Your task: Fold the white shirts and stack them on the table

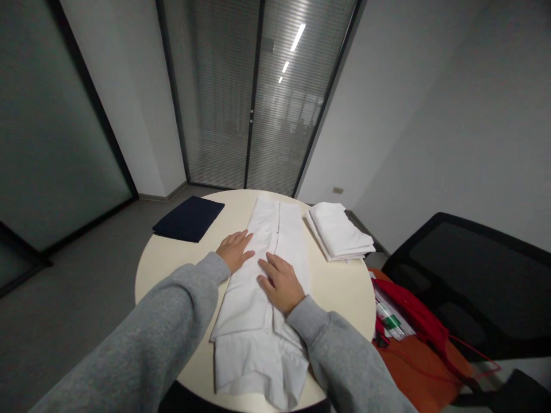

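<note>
A white garment with a button strip, which looks like a shirt [253,304], lies lengthwise across the round table [172,269], its near end hanging toward the table's front edge. My left hand [233,250] rests flat with fingers spread on the shirt's left edge. Over the middle, beside the button strip, my right hand [282,281] lies on the cloth, fingers apart and slightly bent. Neither hand grips anything. Part of the shirt is covered by my hands and right sleeve.
A folded dark navy cloth [189,219] sits at the table's left rim. Folded white cloths [338,229] are stacked at the right rim. On the right stands a black-backed chair [469,275] with an orange seat, holding a red bag [413,310]. Glass panels and walls surround the table.
</note>
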The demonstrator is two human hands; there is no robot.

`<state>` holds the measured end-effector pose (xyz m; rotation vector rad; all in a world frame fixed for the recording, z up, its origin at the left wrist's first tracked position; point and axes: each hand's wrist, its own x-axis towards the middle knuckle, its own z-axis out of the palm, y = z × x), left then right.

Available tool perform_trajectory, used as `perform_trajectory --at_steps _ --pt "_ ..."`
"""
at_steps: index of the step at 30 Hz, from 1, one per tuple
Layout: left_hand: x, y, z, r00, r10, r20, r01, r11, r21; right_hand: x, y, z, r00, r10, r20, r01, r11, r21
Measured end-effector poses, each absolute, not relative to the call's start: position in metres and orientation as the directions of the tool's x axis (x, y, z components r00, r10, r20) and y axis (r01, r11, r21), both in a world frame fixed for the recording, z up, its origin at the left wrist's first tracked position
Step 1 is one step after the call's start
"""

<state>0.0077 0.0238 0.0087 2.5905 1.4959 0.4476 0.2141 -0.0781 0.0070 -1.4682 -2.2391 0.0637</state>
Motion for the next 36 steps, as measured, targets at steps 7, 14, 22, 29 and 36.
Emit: perform_trajectory --at_steps 7,14,22,29,36 --pt "0.010 -0.043 0.003 0.624 0.770 0.133 0.729 -0.635 0.255 0.219 -0.072 0.010 -0.238 0.888 0.394 0.750 0.425 -0.506" --pt "0.010 -0.040 0.000 0.640 0.762 0.102 0.727 -0.643 0.242 0.270 -0.102 0.018 -0.056 0.874 0.483 0.673 0.390 -0.628" --pt "0.009 -0.039 -0.001 0.653 0.750 0.107 0.713 -0.656 0.248 0.296 -0.172 0.011 -0.214 0.923 0.320 0.839 0.341 -0.424" --pt "-0.006 -0.107 0.005 0.669 0.670 0.322 0.634 -0.740 0.225 0.274 -0.192 0.025 -0.188 0.910 0.368 0.886 0.319 -0.336" --pt "-0.024 -0.153 -0.032 0.513 0.687 0.515 0.667 -0.696 0.264 0.267 -0.253 0.005 0.002 0.912 0.410 0.911 0.167 -0.377"
